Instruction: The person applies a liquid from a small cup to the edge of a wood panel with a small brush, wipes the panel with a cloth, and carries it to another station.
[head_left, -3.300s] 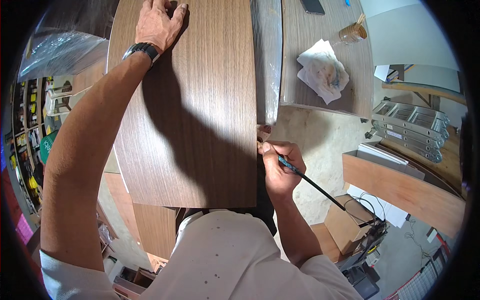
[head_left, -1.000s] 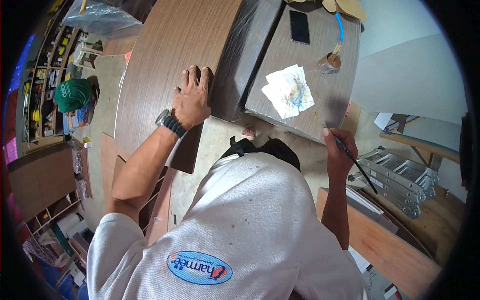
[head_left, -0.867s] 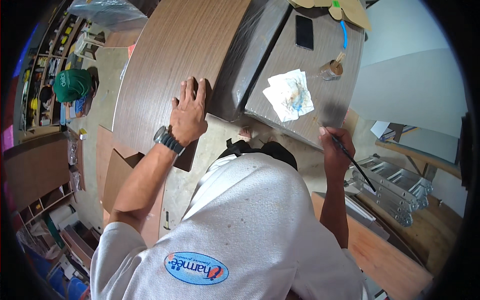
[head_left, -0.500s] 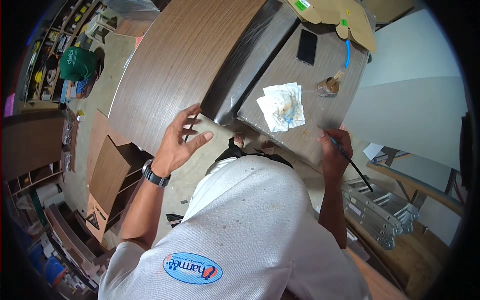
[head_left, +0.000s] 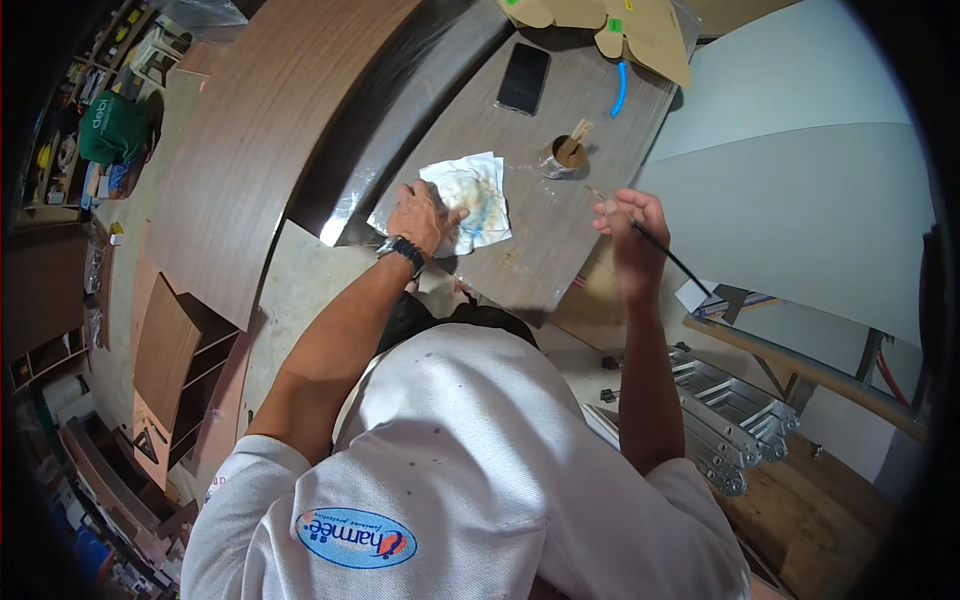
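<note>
My left hand (head_left: pixel 420 218) lies on the left edge of a stained white paper towel (head_left: pixel 478 205), its thumb spread away from the fingers. Blue and brownish smears mark the towel, which rests on a brown wood-grain panel (head_left: pixel 530 245). In my right hand (head_left: pixel 636 235) a thin paintbrush (head_left: pixel 675 262) is pinched, its dark handle slanting down to the right. The pale tip points up and left toward a small can (head_left: pixel 563 158), apart from it. Wooden sticks stand in this can, which has brown contents.
A black phone (head_left: pixel 524 78), a blue tube-like piece (head_left: pixel 619 90) and cut cardboard (head_left: pixel 640 40) lie on the panel's far part. At left stands a large wood-grain board (head_left: pixel 250 150). A folded metal ladder (head_left: pixel 735 410) is at right. A person in green (head_left: pixel 115 128) is far left.
My left hand has moved right from open air onto the paper towel. My right hand has lifted with the brush, nearer the can. The whole view has shifted to the right.
</note>
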